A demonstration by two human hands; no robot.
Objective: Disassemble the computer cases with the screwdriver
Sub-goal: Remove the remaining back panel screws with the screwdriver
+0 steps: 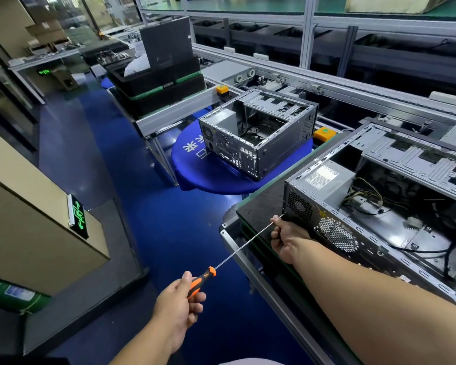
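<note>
An open computer case (334,233) lies on a black mat (263,204) at the right, its rear panel with fan grilles facing me. A long screwdriver (245,245) with an orange and black handle points its tip at the upper left corner of that rear panel. My left hand (179,306) grips the handle, low in the middle of the view. My right hand (287,238) pinches the shaft close to the tip, right beside the case. A second open case (258,133) sits farther back on a blue round surface (195,164).
A conveyor line with aluminium rails (327,83) runs along the far side. Black trays (158,83) are stacked on a bench at the back, with a dark panel standing in them. Blue floor (142,206) lies to the left, beside a beige cabinet (37,219).
</note>
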